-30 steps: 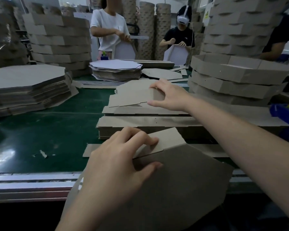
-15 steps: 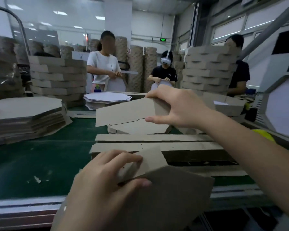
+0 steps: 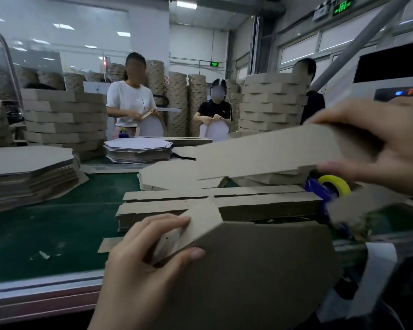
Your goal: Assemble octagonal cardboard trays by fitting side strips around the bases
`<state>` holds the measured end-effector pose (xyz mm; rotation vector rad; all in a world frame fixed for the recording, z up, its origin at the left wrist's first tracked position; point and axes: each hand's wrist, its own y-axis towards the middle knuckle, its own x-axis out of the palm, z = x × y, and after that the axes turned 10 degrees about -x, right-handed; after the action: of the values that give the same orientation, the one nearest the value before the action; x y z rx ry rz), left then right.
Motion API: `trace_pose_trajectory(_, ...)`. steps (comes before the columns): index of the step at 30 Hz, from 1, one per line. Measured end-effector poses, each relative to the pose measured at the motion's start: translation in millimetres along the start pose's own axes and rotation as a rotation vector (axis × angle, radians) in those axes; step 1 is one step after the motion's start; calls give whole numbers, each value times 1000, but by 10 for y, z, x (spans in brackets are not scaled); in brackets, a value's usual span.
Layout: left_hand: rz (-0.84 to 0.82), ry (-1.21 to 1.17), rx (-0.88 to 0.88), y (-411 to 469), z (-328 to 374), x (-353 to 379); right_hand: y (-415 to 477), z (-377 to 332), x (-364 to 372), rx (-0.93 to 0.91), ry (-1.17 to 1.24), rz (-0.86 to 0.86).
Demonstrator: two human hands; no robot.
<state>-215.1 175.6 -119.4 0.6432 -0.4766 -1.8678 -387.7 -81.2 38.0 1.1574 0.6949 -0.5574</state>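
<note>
An octagonal brown cardboard base (image 3: 260, 270) is tilted up against me at the table's near edge. My left hand (image 3: 143, 260) grips its upper left corner, where a short strip end (image 3: 200, 222) is folded against it, thumb in front and fingers behind. My right hand (image 3: 379, 141) holds one end of a long cardboard side strip (image 3: 267, 153) in the air at the right, above the table. The strip runs to the left across the view and is motion-blurred. A pile of flat side strips (image 3: 219, 206) lies on the green table (image 3: 45, 229) just behind the base.
Stacks of flat octagonal bases lie at the left (image 3: 29, 172) and at the back centre (image 3: 138, 148). Assembled trays are stacked at the back left (image 3: 65, 117) and back right (image 3: 272, 103). A blue dispenser with yellow tape (image 3: 332, 189) sits at the right. Three people work across the table.
My right hand has lifted a side strip off the pile and carried it up and to the right. My left hand keeps its grip on the base's corner. The view has tilted upward.
</note>
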Motion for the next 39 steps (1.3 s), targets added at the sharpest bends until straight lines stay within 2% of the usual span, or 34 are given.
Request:
trace_pose_trajectory(7, -27, -90, -42, -90, -137, 107, -687, 132, 578, 40, 373, 56)
trace_pose_trajectory(14, -80, -176, -116, -123, -259, 202, -855, 172, 838, 72, 528, -13)
trace_pose_trajectory(31, -116, -147, -183, -88, -570, 312, -916, 307, 1160, 152, 628, -116)
trace_pose_trajectory(39, -243, -69, -192, -40, -616, 348, -1019, 318, 1344, 220, 747, -135)
